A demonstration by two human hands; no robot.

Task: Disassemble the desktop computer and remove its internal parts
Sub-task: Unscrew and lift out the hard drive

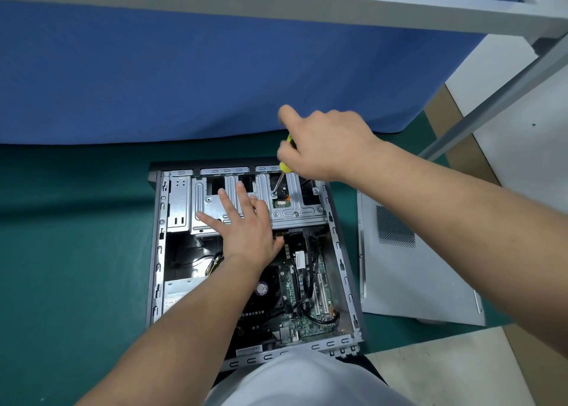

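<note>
Here our left hand presses flat on the drive cage inside the open case on the green mat; our right hand grips the screwdriver, tip on a cage screw.

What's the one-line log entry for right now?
left hand flat on drive cage | right hand grips screwdriver, tip on cage screw | side panel off
</note>
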